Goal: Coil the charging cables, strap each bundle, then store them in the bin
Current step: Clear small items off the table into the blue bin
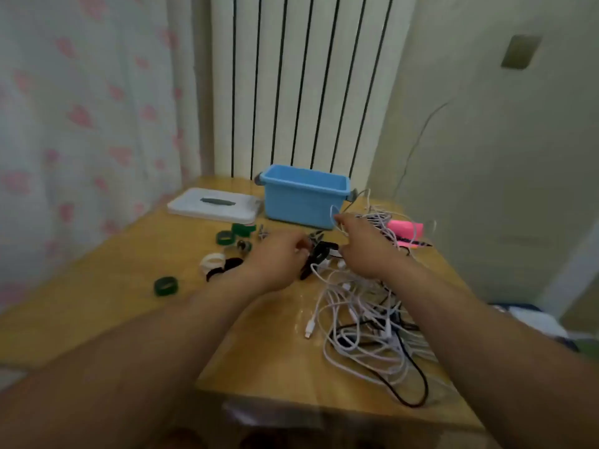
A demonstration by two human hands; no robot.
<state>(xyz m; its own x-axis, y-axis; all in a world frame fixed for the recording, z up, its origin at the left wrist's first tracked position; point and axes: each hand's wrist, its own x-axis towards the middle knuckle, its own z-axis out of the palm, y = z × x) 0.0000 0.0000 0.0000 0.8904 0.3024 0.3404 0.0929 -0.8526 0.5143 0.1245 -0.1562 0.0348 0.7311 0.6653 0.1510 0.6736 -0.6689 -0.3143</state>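
Far left on the table (97, 319): strap rolls (165, 285) in green, white and black. The left hand (278, 257) has fingers curled against a black strap (321, 251), too blurred to tell if it grips. The blue bin (304, 197) stands behind both hands, its lid (214, 205) off beside it. The right hand (363, 244) pinches a white cable (333, 210) — the cable tangle (366, 325) lies beneath that wrist.

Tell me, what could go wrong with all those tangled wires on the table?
The right hand pinches one white cable from the tangled pile of white and black cables; pulling may tighten knots. The black cable loop lies near the wooden table's front edge and might slide off.
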